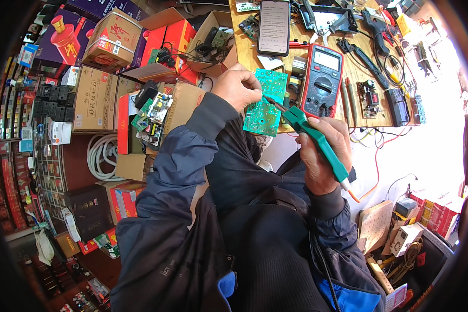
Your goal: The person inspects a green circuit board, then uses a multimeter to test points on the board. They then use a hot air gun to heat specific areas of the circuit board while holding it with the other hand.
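Note:
A green circuit board [261,120] lies tilted at the table's near edge, its solder side facing up. My right hand [320,166] is wrapped round the green handle of a soldering iron [319,143]. The iron's dark tip is over the board's middle; whether it touches cannot be made out. My left hand [235,87] is closed in a pinch over the board's left side, close to the tip. Whatever is between those fingertips is too small or hidden to name.
Just beyond the board are a red multimeter [322,78] and a phone [273,28] with a lit screen. Pliers [325,26], a cable tool [366,60] and loose wires crowd the wooden table [372,118]. Opened cartons [213,39] with electronic parts stand at left.

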Demonstrator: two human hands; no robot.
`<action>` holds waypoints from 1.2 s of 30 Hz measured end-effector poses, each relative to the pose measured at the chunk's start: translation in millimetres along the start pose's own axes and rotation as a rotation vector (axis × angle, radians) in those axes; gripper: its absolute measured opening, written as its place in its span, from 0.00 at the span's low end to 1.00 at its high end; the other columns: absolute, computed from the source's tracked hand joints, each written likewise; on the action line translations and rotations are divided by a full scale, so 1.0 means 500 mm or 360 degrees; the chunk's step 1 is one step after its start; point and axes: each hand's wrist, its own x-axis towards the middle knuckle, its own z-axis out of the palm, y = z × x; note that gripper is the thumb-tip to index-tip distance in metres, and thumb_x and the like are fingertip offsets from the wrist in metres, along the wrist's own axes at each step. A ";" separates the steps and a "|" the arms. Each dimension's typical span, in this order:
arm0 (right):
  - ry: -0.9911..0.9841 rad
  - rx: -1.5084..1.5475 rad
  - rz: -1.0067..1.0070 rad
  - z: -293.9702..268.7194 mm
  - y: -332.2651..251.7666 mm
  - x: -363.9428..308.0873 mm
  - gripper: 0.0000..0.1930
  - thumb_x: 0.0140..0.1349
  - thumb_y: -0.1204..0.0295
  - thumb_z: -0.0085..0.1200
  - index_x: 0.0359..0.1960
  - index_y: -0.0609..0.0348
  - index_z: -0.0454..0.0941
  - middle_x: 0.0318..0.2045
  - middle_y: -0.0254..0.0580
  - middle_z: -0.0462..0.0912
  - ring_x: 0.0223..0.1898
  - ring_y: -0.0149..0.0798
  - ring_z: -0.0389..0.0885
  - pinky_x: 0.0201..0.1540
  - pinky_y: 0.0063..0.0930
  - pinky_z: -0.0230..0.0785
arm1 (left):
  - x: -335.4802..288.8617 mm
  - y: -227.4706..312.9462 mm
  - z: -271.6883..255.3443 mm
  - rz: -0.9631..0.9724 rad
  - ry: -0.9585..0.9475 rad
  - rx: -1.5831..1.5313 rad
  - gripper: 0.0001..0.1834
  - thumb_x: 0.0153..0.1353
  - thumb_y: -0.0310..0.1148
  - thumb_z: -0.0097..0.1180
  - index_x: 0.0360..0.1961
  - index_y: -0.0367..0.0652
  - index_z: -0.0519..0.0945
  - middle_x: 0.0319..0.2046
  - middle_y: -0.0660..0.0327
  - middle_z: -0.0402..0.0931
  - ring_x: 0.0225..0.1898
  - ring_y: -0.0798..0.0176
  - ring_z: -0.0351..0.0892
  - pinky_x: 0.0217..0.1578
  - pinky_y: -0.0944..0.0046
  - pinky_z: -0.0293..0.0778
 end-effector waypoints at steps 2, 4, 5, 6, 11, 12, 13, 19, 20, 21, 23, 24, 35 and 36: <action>-0.0005 0.0000 0.0003 0.002 0.000 0.001 0.20 0.53 0.84 0.71 0.49 0.62 0.83 0.41 0.48 0.83 0.38 0.42 0.84 0.42 0.32 0.77 | 0.000 -0.003 -0.001 0.0004 -0.0013 -0.0013 0.08 0.48 0.29 0.71 0.29 0.37 0.87 0.36 0.58 0.77 0.38 0.60 0.82 0.43 0.62 0.78; -0.0011 -0.0003 0.0012 0.004 -0.001 0.001 0.20 0.53 0.84 0.71 0.49 0.62 0.83 0.40 0.48 0.83 0.38 0.42 0.84 0.42 0.32 0.77 | 0.000 -0.006 -0.002 -0.0005 -0.0021 -0.0041 0.08 0.48 0.30 0.71 0.29 0.37 0.87 0.37 0.58 0.77 0.38 0.59 0.83 0.43 0.62 0.78; -0.0015 -0.0005 0.0017 0.005 -0.001 0.000 0.20 0.53 0.84 0.71 0.49 0.62 0.83 0.40 0.47 0.83 0.38 0.42 0.84 0.42 0.31 0.77 | 0.000 -0.007 -0.002 0.0011 -0.0021 -0.0027 0.08 0.48 0.30 0.71 0.29 0.37 0.87 0.37 0.58 0.77 0.38 0.59 0.83 0.43 0.62 0.78; -0.0018 -0.0005 0.0021 0.006 -0.001 0.000 0.20 0.53 0.84 0.71 0.49 0.62 0.83 0.40 0.48 0.83 0.39 0.42 0.84 0.42 0.32 0.77 | 0.000 -0.007 -0.002 0.0015 -0.0023 -0.0032 0.08 0.48 0.30 0.71 0.29 0.38 0.87 0.37 0.58 0.77 0.39 0.59 0.83 0.44 0.62 0.78; -0.0012 -0.0009 0.0015 0.009 -0.001 0.002 0.20 0.53 0.84 0.71 0.50 0.62 0.84 0.40 0.48 0.83 0.39 0.42 0.85 0.43 0.32 0.77 | 0.001 -0.007 -0.004 0.0028 -0.0037 -0.0006 0.08 0.48 0.30 0.71 0.29 0.38 0.87 0.37 0.58 0.77 0.39 0.59 0.83 0.44 0.62 0.78; -0.0019 -0.0015 0.0013 0.009 -0.002 0.003 0.20 0.53 0.84 0.71 0.50 0.62 0.84 0.40 0.48 0.83 0.39 0.43 0.85 0.43 0.32 0.77 | 0.000 -0.006 -0.005 0.0033 -0.0038 -0.0007 0.08 0.49 0.30 0.71 0.29 0.38 0.87 0.37 0.58 0.77 0.39 0.59 0.83 0.44 0.62 0.78; -0.0026 -0.0021 0.0011 0.008 -0.003 0.003 0.21 0.53 0.84 0.71 0.50 0.62 0.84 0.40 0.48 0.83 0.39 0.43 0.85 0.43 0.32 0.77 | 0.000 -0.006 -0.005 0.0041 -0.0039 -0.0025 0.08 0.49 0.30 0.71 0.29 0.38 0.87 0.37 0.58 0.77 0.39 0.59 0.83 0.44 0.62 0.78; -0.0043 -0.0031 -0.0016 0.009 -0.003 0.004 0.21 0.53 0.83 0.71 0.50 0.62 0.84 0.40 0.48 0.83 0.39 0.43 0.85 0.43 0.32 0.77 | 0.000 -0.007 -0.006 0.0045 -0.0048 -0.0029 0.07 0.49 0.29 0.70 0.29 0.37 0.87 0.37 0.58 0.77 0.39 0.59 0.83 0.44 0.62 0.78; -0.0045 -0.0041 -0.0025 0.009 -0.002 0.004 0.21 0.53 0.83 0.71 0.50 0.62 0.84 0.40 0.48 0.83 0.39 0.43 0.85 0.42 0.32 0.77 | 0.000 -0.007 -0.006 0.0044 -0.0047 -0.0020 0.07 0.49 0.29 0.70 0.29 0.37 0.87 0.37 0.58 0.77 0.39 0.59 0.83 0.44 0.62 0.78; -0.0040 -0.0037 -0.0023 0.010 -0.002 0.004 0.21 0.52 0.84 0.71 0.50 0.62 0.83 0.40 0.48 0.83 0.39 0.44 0.85 0.43 0.32 0.77 | 0.001 -0.008 -0.006 0.0051 -0.0044 -0.0031 0.07 0.49 0.29 0.70 0.29 0.37 0.87 0.37 0.58 0.77 0.39 0.59 0.83 0.44 0.61 0.78; -0.0032 -0.0037 -0.0022 0.011 -0.002 0.004 0.21 0.52 0.84 0.71 0.49 0.62 0.83 0.40 0.49 0.83 0.39 0.44 0.84 0.43 0.33 0.77 | 0.002 -0.009 -0.007 0.0061 -0.0043 -0.0059 0.07 0.50 0.29 0.70 0.29 0.37 0.87 0.37 0.58 0.77 0.39 0.59 0.82 0.45 0.61 0.78; -0.0007 -0.0044 -0.0038 0.010 -0.003 0.003 0.21 0.52 0.84 0.71 0.49 0.63 0.83 0.40 0.49 0.83 0.38 0.44 0.84 0.43 0.33 0.77 | 0.002 -0.010 -0.008 0.0063 -0.0044 -0.0077 0.07 0.50 0.28 0.70 0.29 0.37 0.87 0.37 0.58 0.77 0.39 0.60 0.82 0.44 0.62 0.78; 0.0153 0.0019 -0.0019 -0.036 -0.019 -0.002 0.22 0.52 0.87 0.68 0.51 0.65 0.82 0.40 0.51 0.82 0.38 0.44 0.84 0.42 0.33 0.77 | 0.083 -0.054 -0.079 -0.0547 0.0145 -0.0627 0.11 0.58 0.34 0.69 0.37 0.38 0.87 0.32 0.65 0.84 0.35 0.71 0.80 0.37 0.67 0.77; 0.0139 -0.0003 -0.0028 -0.036 -0.019 -0.002 0.22 0.52 0.87 0.67 0.51 0.65 0.82 0.40 0.51 0.82 0.38 0.44 0.84 0.42 0.33 0.77 | 0.110 -0.060 -0.083 -0.0664 0.0102 -0.0458 0.09 0.62 0.33 0.67 0.41 0.41 0.85 0.36 0.66 0.84 0.38 0.71 0.81 0.40 0.67 0.77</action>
